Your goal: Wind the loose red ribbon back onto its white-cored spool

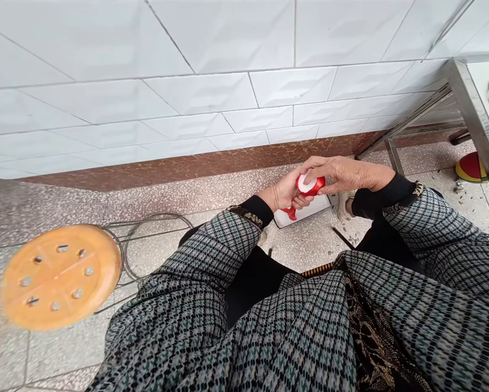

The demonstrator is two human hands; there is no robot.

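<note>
A small red round object with a white disc-shaped face (308, 186) is held between both hands, in front of my body; its exact kind I cannot make out. My left hand (284, 191) is wrapped round its left side and underside. From the right, my right hand (346, 171) grips it, fingers on the white face and thumb along the red side. A curved red piece (291, 214) shows just below my left hand; whether it joins the round object I cannot tell. Behind the hands, a flat white panel with a dark edge (315, 208) lies low, partly covered.
An orange round stool (60, 276) with holes stands at the left, its dark metal rings (156, 218) beside it. At the right is a metal-framed table (472, 109), with a red and yellow ball-like thing (470, 167) under it. White tiled wall (228, 92) rises ahead.
</note>
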